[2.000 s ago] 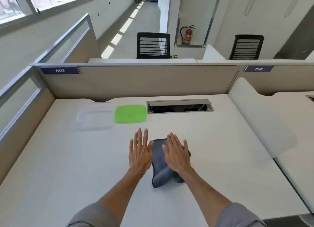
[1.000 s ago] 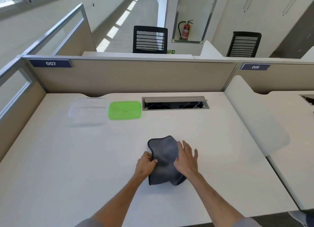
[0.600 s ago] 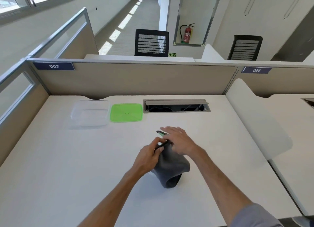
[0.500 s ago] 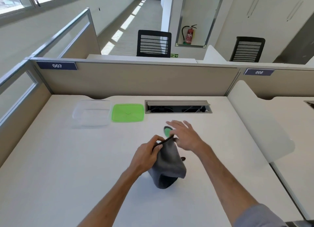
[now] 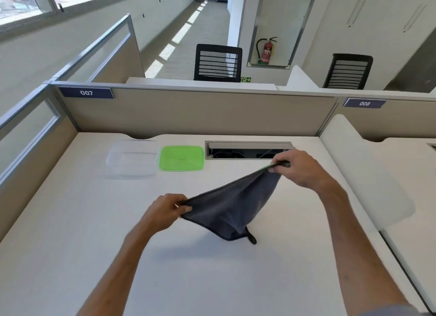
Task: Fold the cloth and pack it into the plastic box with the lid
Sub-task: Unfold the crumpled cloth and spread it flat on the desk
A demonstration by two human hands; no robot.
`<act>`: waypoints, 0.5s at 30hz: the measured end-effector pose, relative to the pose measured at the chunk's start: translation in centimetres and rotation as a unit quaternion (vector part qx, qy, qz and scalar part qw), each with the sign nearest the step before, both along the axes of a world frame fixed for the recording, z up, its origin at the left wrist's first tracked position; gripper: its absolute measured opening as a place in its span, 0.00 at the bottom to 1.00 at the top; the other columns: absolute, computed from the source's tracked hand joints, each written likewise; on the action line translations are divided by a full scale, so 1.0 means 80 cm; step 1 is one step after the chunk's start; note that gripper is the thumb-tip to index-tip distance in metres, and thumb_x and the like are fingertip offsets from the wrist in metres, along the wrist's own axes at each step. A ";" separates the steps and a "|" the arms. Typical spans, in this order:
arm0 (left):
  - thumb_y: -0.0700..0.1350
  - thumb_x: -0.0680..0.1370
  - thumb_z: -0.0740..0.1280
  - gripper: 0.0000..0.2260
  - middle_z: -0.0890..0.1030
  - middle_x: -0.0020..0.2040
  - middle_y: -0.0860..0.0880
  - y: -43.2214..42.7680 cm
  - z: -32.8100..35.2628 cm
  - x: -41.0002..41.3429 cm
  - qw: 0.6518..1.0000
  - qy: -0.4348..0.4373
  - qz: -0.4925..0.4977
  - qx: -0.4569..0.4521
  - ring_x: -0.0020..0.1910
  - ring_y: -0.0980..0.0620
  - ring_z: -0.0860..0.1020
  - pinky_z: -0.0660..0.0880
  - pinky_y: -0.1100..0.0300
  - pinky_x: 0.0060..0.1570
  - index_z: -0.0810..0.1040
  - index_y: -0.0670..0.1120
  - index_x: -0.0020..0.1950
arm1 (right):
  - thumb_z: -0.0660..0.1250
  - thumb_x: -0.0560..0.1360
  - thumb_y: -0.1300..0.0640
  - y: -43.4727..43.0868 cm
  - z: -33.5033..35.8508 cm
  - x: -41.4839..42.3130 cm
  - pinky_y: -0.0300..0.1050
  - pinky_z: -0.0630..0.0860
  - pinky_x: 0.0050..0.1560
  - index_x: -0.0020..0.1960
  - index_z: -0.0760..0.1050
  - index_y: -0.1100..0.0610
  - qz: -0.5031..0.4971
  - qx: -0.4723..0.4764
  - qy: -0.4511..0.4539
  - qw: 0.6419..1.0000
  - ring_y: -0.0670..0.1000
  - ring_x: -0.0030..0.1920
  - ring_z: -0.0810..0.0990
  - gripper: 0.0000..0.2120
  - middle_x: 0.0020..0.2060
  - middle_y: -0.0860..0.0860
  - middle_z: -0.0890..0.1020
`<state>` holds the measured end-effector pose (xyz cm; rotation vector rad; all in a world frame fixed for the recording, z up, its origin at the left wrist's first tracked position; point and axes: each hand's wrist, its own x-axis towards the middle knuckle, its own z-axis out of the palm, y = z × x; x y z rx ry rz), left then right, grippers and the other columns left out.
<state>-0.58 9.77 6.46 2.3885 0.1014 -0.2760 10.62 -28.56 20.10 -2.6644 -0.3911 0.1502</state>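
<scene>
Both hands are gripping the cloth [image 5: 232,208] & holding it up off the desk [image 5: 70,233]. The left hand [image 5: 165,211] is pinching one corner, fingers curled tight round the edge, w/ the thumb on top. The right hand [image 5: 298,168] is pinching the opposite corner, further back & higher, fingers closed on the hem. Between them the top edge of the cloth is stretching out in a taut slanting line, rising from the left hand to the right hand.

The cloth is dark grey, hanging in a rough triangle below that edge, w/ folds sagging down the middle. Its lowest corner is pointing down at the desk nearer the person; can't tell if it's actually touching. A small dark loop is sticking out at that tip. A soft shadow is lying on the desk under the cloth.

Beyond the cloth, towards the back-left of it, the green lid [image 5: 181,158] is lying flat on the desk, off the box. The clear plastic box [image 5: 133,157] is sitting open just left of the lid, nearly touching it. Right of the lid, a cable slot [image 5: 247,149] is set into the desk, directly behind the right hand. Behind all that a beige partition [image 5: 188,112] is running along the back of the desk.
</scene>
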 end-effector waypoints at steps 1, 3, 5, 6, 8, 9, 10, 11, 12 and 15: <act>0.50 0.82 0.75 0.05 0.88 0.40 0.53 0.008 0.007 0.001 1.000 -0.008 0.005 -0.016 0.43 0.49 0.85 0.82 0.49 0.49 0.86 0.52 0.47 | 0.75 0.76 0.46 -0.008 0.002 0.000 0.55 0.81 0.55 0.45 0.84 0.42 -0.003 0.009 0.008 1.000 0.49 0.50 0.83 0.02 0.43 0.41 0.86; 0.49 0.82 0.76 0.05 0.89 0.39 0.55 0.021 0.026 0.002 0.998 -0.042 0.011 -0.052 0.42 0.55 0.85 0.81 0.55 0.44 0.89 0.52 0.47 | 0.77 0.77 0.49 -0.024 0.006 -0.002 0.56 0.81 0.56 0.45 0.85 0.42 -0.003 0.026 0.022 0.999 0.49 0.50 0.84 0.03 0.43 0.42 0.87; 0.48 0.82 0.77 0.05 0.88 0.39 0.58 0.030 0.050 0.003 0.993 -0.082 0.014 -0.079 0.38 0.62 0.81 0.77 0.66 0.40 0.90 0.53 0.46 | 0.77 0.77 0.54 -0.039 0.011 -0.005 0.56 0.80 0.58 0.45 0.87 0.43 -0.005 0.048 0.031 0.998 0.50 0.53 0.85 0.06 0.45 0.44 0.88; 0.48 0.82 0.77 0.05 0.88 0.39 0.58 0.033 0.062 0.003 0.991 -0.100 0.015 -0.090 0.37 0.62 0.79 0.75 0.69 0.39 0.90 0.53 0.46 | 0.77 0.78 0.56 -0.046 0.014 -0.006 0.56 0.79 0.60 0.45 0.87 0.44 -0.008 0.058 0.034 0.998 0.51 0.54 0.86 0.07 0.46 0.45 0.89; 0.49 0.82 0.77 0.05 0.85 0.35 0.58 0.039 0.088 0.004 0.987 -0.125 0.020 -0.101 0.34 0.61 0.76 0.73 0.69 0.37 0.90 0.52 0.47 | 0.77 0.78 0.58 -0.057 0.021 -0.008 0.58 0.79 0.59 0.46 0.88 0.47 -0.013 0.077 0.042 0.996 0.54 0.53 0.86 0.06 0.44 0.48 0.90; 0.50 0.83 0.76 0.06 0.83 0.33 0.58 0.041 0.100 0.005 0.985 -0.131 0.025 -0.105 0.31 0.60 0.75 0.72 0.68 0.34 0.90 0.52 0.47 | 0.77 0.78 0.58 -0.062 0.024 -0.007 0.59 0.79 0.58 0.47 0.89 0.49 -0.015 0.089 0.044 0.995 0.56 0.51 0.86 0.05 0.44 0.49 0.90; 0.51 0.83 0.76 0.06 0.82 0.30 0.56 0.043 0.112 0.006 0.985 -0.134 0.029 -0.109 0.28 0.59 0.74 0.71 0.67 0.30 0.89 0.52 0.48 | 0.77 0.78 0.59 -0.066 0.028 -0.007 0.60 0.79 0.56 0.48 0.89 0.51 -0.016 0.104 0.046 0.993 0.57 0.50 0.86 0.04 0.43 0.51 0.90; 0.51 0.83 0.75 0.07 0.81 0.29 0.52 0.044 0.123 0.008 0.984 -0.134 0.029 -0.112 0.26 0.55 0.74 0.72 0.65 0.28 0.89 0.51 0.48 | 0.77 0.78 0.60 -0.069 0.032 -0.006 0.58 0.78 0.53 0.47 0.89 0.52 -0.016 0.119 0.047 0.992 0.56 0.47 0.86 0.04 0.43 0.52 0.90; 0.51 0.84 0.75 0.07 0.82 0.30 0.49 0.044 0.134 0.010 0.983 -0.135 0.024 -0.119 0.26 0.50 0.76 0.74 0.63 0.28 0.88 0.51 0.48 | 0.77 0.78 0.60 -0.072 0.036 -0.005 0.55 0.76 0.51 0.47 0.89 0.51 -0.013 0.132 0.047 0.990 0.53 0.44 0.84 0.05 0.41 0.51 0.90; 0.46 0.85 0.74 0.07 0.83 0.35 0.49 0.044 0.155 0.016 0.974 -0.144 0.007 -0.176 0.31 0.45 0.84 0.81 0.58 0.30 0.87 0.48 0.48 | 0.77 0.79 0.60 -0.076 0.045 -0.001 0.49 0.74 0.52 0.47 0.88 0.53 -0.001 0.150 0.041 0.988 0.48 0.44 0.82 0.04 0.42 0.53 0.90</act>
